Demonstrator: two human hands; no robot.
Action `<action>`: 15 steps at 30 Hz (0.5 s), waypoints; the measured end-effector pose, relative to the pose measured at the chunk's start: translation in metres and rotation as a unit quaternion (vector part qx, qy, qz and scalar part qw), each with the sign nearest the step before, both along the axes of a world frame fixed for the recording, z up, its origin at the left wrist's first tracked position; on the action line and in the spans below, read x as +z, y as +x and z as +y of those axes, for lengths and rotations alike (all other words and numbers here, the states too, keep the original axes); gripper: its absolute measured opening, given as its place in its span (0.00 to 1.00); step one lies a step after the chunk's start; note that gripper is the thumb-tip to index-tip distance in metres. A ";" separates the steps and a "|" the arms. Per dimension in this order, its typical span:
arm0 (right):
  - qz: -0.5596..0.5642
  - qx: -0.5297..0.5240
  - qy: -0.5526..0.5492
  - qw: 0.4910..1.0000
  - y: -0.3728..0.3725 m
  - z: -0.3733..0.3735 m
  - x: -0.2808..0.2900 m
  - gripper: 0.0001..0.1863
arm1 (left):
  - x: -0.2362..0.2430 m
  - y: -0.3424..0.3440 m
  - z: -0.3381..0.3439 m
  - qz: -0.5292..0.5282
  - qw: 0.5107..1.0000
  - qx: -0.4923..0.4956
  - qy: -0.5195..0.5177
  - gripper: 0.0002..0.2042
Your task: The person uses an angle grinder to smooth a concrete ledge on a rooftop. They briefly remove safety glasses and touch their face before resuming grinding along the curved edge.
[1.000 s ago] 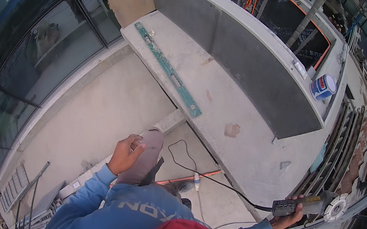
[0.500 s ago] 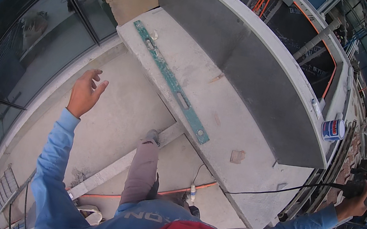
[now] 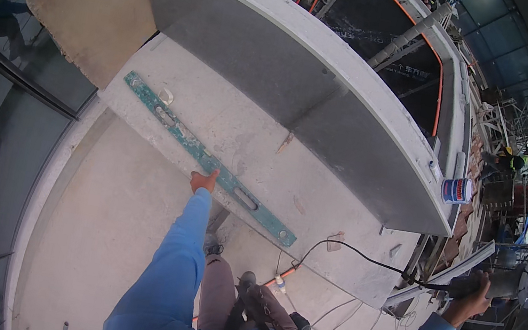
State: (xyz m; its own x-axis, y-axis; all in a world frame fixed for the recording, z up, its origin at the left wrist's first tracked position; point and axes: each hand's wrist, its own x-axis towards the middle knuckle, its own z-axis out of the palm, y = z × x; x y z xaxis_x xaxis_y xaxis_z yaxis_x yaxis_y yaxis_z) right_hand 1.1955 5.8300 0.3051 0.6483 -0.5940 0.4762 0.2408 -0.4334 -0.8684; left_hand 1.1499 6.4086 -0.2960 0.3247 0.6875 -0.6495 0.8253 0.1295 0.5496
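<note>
A long green spirit level (image 3: 193, 145) lies along the near edge of a pale concrete ledge (image 3: 248, 152). My left hand (image 3: 204, 181) is at the middle of its near side. The thumb lies over the level, and the other fingers look curled and are partly hidden. Far to the right, my right hand (image 3: 478, 302) is closed round the body of an angle grinder (image 3: 504, 284). The grinder's round disc end points away to the right, and its black cord (image 3: 374, 260) runs back across the ledge.
A grey upright panel (image 3: 276, 96) backs the ledge, with a white and blue can (image 3: 457, 191) at its right end. An orange hose (image 3: 288, 270) and cables lie by my feet. Glass panes (image 3: 14, 142) stand to the left; scaffolding (image 3: 525, 168) rises to the right.
My left hand has come from open air at the left to the spirit level. The grinder in my right hand has moved slightly left and down in view. My view has turned.
</note>
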 end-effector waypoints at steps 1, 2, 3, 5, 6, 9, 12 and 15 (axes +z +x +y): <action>0.000 -0.008 -0.017 1.000 -0.005 0.022 -0.022 0.23 | -0.006 0.014 0.000 -0.012 0.999 0.037 -0.011 0.55; 0.006 -0.020 -0.026 0.999 -0.009 0.030 -0.047 0.23 | 0.001 0.030 -0.002 0.020 0.999 0.024 0.011 0.55; 0.031 -0.050 -0.031 0.998 -0.023 0.027 -0.060 0.24 | 0.020 0.049 -0.017 0.053 0.998 0.000 0.027 0.55; 0.021 -0.049 0.004 0.999 -0.032 0.030 -0.081 0.24 | 0.020 0.067 -0.016 0.091 0.995 0.002 0.042 0.55; 0.018 -0.042 0.022 0.999 -0.032 0.035 -0.086 0.24 | 0.011 0.072 -0.009 0.098 0.994 0.015 0.036 0.55; 0.003 -0.042 0.053 0.998 -0.049 0.040 -0.089 0.23 | 0.002 0.088 -0.009 0.074 0.997 0.019 0.001 0.54; 0.011 -0.098 0.052 0.994 -0.079 0.024 -0.071 0.25 | 0.010 0.142 -0.034 0.033 0.999 0.013 -0.041 0.52; 0.056 -0.125 0.013 0.990 -0.123 -0.001 -0.003 0.29 | 0.036 0.199 -0.070 -0.051 0.980 0.014 -0.194 0.48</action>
